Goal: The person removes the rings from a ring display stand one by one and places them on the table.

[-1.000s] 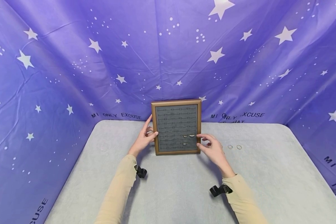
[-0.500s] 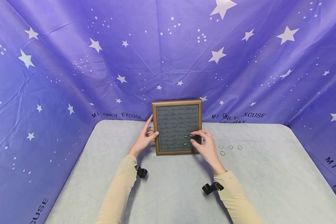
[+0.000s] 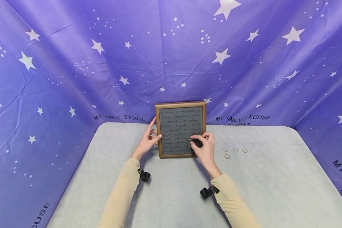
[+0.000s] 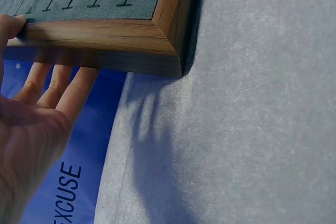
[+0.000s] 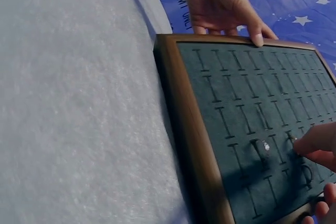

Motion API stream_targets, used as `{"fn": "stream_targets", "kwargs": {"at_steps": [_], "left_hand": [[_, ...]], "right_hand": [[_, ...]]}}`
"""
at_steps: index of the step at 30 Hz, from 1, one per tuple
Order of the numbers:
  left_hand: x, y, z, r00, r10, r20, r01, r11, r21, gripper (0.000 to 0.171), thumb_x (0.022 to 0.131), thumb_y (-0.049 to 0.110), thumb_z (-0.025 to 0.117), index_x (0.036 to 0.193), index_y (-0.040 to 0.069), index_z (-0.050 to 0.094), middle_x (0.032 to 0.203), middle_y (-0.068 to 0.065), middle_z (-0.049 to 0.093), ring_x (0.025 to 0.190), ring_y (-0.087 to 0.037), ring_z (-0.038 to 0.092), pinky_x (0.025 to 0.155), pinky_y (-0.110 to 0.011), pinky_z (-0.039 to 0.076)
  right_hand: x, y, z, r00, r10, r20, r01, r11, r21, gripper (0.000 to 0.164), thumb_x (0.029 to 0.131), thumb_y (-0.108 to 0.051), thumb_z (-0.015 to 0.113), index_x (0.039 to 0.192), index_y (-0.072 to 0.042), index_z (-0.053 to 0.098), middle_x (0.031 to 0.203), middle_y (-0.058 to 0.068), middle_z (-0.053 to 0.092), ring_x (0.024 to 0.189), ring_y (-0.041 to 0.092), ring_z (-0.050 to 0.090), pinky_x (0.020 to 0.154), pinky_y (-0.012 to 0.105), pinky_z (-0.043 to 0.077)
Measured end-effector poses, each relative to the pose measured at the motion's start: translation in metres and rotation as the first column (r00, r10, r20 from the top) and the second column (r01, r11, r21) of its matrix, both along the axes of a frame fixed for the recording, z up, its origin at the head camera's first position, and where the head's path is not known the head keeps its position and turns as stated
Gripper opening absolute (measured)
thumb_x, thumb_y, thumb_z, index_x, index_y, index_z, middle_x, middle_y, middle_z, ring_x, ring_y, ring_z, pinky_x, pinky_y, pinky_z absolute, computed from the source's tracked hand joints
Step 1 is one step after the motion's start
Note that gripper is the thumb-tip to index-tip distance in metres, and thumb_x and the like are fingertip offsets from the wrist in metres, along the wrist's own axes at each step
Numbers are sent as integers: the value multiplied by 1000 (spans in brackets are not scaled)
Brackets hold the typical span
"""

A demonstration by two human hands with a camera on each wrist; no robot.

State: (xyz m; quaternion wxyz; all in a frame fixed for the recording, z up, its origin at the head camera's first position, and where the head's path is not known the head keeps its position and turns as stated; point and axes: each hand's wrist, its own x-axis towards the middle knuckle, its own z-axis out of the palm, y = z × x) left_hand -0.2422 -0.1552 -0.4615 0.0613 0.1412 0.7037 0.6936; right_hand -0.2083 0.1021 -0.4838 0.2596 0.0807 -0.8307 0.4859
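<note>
A wood-framed ring display tray [image 3: 180, 104] with slotted dark grey padding stands upright against the backdrop. My left hand [image 3: 144, 144] grips its left edge, thumb on the front of the frame, other fingers [image 4: 79, 93] behind it. My right hand [image 3: 205, 151] is at the lower right of the padding, thumb and index finger bent with a small gap between the tips. In the right wrist view a fingertip [image 5: 303, 145] touches one ring [image 5: 292, 138]. A stone-set ring [image 5: 265, 149] and another ring [image 5: 308, 174] sit in slots beside it. Whether the touched ring is pinched is partly hidden.
Several loose rings [image 3: 227, 156] lie on the pale grey table [image 3: 273, 177] to the right of the tray. A purple star-patterned cloth [image 3: 182, 63] hangs behind and at both sides. Both wrists carry small black cameras [image 3: 144, 175].
My right hand has moved left from the tray's right edge, over the outermost ring, to the neighbouring ring. The loose rings on the table are now uncovered. My left hand keeps its hold.
</note>
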Motion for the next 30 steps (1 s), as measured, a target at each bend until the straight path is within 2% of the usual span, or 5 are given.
{"fn": "stream_targets", "kwargs": {"at_steps": [5, 12, 18, 30], "left_hand": [[0, 0, -1, 1000, 2, 0, -2, 1000, 3, 84, 94, -2, 59, 157, 26, 13, 96, -12, 53, 82, -21, 65, 72, -39, 57], [-1, 0, -3, 1000, -2, 1, 2, 1000, 13, 84, 93, -3, 59, 157, 27, 13, 95, -11, 52, 83, -22, 65, 73, -42, 57], [-1, 0, -2, 1000, -4, -6, 4, 1000, 7, 84, 94, -3, 59, 157, 26, 12, 95, -12, 53, 82, -21, 65, 72, -41, 57], [-1, -1, -2, 1000, -1, 0, 1, 1000, 3, 84, 94, -3, 59, 157, 27, 13, 96, -12, 54, 83, -21, 65, 75, -49, 55]], "right_hand": [[-3, -2, -4, 999, -35, -18, 35, 999, 12, 14, 73, -1, 80, 85, -7, 76, 97, 13, 38, 95, 34, 34, 83, 44, 27], [-6, -4, -1, 998, -55, -15, 55, 997, 46, 18, 69, -3, 82, 82, -9, 71, 91, 9, 30, 91, 33, 31, 83, 46, 26], [-6, -6, 1, 997, -77, 10, 76, 995, 62, 16, 72, -5, 82, 80, -11, 70, 90, 6, 25, 90, 32, 29, 81, 45, 25], [-7, 2, 2, 999, 3, 32, -5, 998, 61, 15, 74, -5, 81, 77, -12, 68, 91, 7, 27, 92, 29, 29, 76, 45, 23]]}}
